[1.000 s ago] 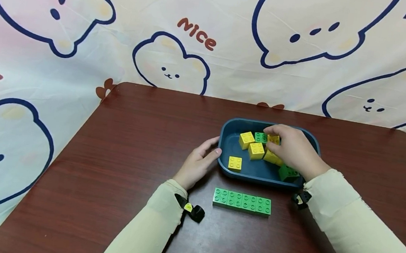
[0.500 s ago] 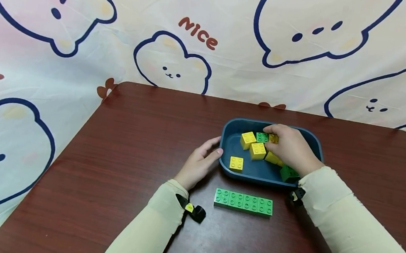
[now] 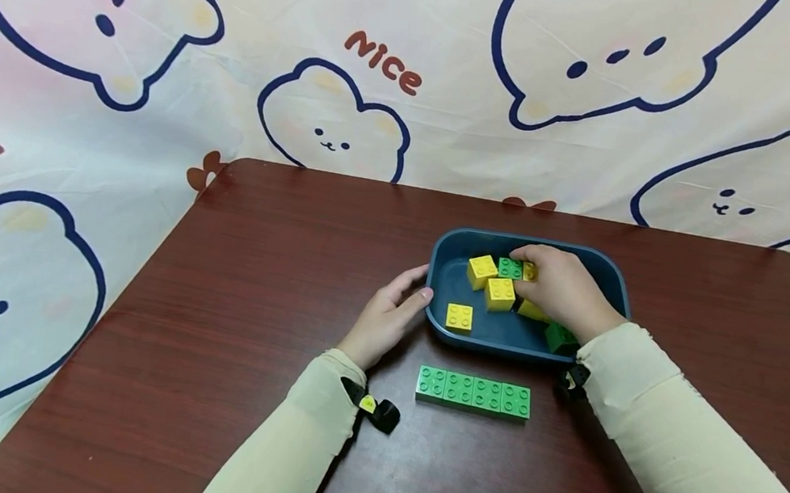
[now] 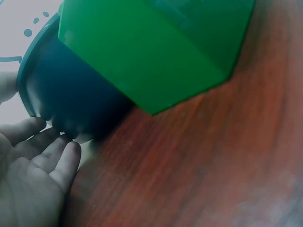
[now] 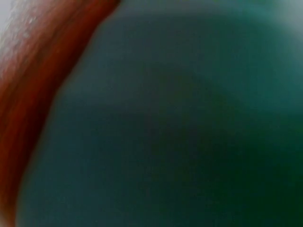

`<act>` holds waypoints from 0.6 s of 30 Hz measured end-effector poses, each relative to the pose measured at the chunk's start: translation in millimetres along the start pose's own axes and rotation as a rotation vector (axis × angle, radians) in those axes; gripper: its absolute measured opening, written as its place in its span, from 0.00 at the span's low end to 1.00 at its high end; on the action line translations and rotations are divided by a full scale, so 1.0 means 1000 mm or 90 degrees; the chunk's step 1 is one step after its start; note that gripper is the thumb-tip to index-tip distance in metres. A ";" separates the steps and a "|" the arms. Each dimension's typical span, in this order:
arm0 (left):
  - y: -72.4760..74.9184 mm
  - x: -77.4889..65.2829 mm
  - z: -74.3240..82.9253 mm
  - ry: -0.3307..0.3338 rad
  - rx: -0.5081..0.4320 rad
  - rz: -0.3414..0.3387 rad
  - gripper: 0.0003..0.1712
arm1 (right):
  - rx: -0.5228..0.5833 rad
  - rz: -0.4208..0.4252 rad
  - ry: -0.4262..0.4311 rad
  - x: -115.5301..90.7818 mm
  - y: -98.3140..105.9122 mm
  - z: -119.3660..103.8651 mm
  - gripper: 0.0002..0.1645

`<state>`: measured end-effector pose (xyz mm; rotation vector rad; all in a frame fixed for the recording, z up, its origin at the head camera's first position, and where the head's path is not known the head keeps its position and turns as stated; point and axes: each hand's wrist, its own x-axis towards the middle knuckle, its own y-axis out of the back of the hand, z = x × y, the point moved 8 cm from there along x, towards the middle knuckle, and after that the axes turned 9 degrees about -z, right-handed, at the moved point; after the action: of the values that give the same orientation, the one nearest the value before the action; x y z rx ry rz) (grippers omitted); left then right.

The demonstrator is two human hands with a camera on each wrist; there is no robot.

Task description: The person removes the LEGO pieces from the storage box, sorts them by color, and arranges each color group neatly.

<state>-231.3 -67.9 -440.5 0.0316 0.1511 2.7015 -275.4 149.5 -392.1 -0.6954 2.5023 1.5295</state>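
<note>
In the head view my left hand rests its thumb and fingers against the left outer side of a blue tray. The left wrist view shows that hand's fingers lying along the tray's wall. My right hand reaches into the tray from the right and pinches a small green toy brick, index fingertip at its back edge and thumb at its front. A yellow brick beside it is partly under the hand. More yellow bricks lie close by on the left.
A single yellow brick lies at the tray's front left, and a dark green one near the right wrist. In front of the tray a row of green bricks sits on the brown table. The right wrist view is a dark blur.
My right hand has shifted slightly left, its thumb now at the front of the green brick, covering more of the yellow brick beside it. The left hand stays at the tray's side.
</note>
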 end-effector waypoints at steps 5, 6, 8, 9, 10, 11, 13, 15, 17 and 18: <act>0.000 -0.001 0.001 0.002 0.001 0.002 0.27 | 0.001 0.012 0.011 -0.001 0.002 -0.001 0.28; 0.000 -0.001 0.001 0.002 0.001 0.003 0.27 | 0.002 0.014 0.012 -0.002 0.003 -0.002 0.29; 0.000 -0.001 0.001 0.001 0.000 0.003 0.27 | 0.010 0.014 0.011 -0.003 0.003 -0.002 0.29; 0.000 -0.001 0.001 0.001 -0.001 0.002 0.27 | 0.016 0.012 0.009 -0.003 0.003 -0.002 0.29; 0.000 -0.001 0.001 0.001 -0.001 0.002 0.27 | 0.020 0.010 0.008 -0.004 0.003 -0.002 0.29; -0.001 -0.001 0.001 0.002 -0.002 0.001 0.27 | 0.024 0.009 0.007 -0.004 0.003 -0.002 0.29; -0.001 -0.001 0.001 0.003 0.000 0.001 0.27 | 0.030 0.005 0.005 -0.006 0.003 -0.002 0.29; -0.001 -0.001 0.001 0.004 0.002 0.001 0.27 | 0.033 0.003 0.006 -0.007 0.004 -0.003 0.29; 0.000 -0.001 0.001 0.006 0.004 0.003 0.27 | 0.034 0.003 0.008 -0.008 0.004 -0.004 0.29; 0.000 -0.001 0.001 0.005 0.005 0.003 0.27 | 0.034 0.003 0.009 -0.008 0.005 -0.004 0.29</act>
<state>-230.1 -68.2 -439.5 0.0242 0.1641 2.7067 -269.6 150.3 -383.6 -0.6951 2.5480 1.4578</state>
